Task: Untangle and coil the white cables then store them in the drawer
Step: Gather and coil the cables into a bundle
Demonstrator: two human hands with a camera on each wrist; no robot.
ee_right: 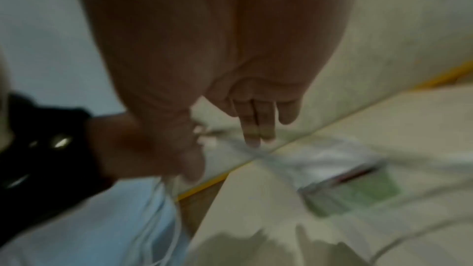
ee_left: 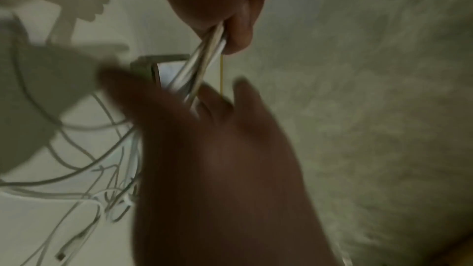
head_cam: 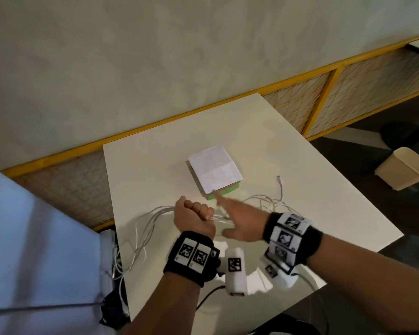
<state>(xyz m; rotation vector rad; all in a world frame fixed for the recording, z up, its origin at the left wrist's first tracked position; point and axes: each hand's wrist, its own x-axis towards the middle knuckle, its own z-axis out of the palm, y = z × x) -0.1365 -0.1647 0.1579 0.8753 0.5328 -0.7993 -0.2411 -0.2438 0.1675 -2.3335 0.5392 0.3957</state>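
Left hand [head_cam: 194, 217] fists a bundle of white cables [head_cam: 153, 215] just above the worktop [head_cam: 300, 180]; right hand [head_cam: 240, 221] is flat-fingered alongside. The cords look light and floppy; best held where strands gather.

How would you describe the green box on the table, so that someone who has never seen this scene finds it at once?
Start from the white table that stands against the wall. Near its middle, just beyond the two hands and the white cables, lies a flat box with a white paper covering its top. It is the only green thing on the table; everything around it is white.
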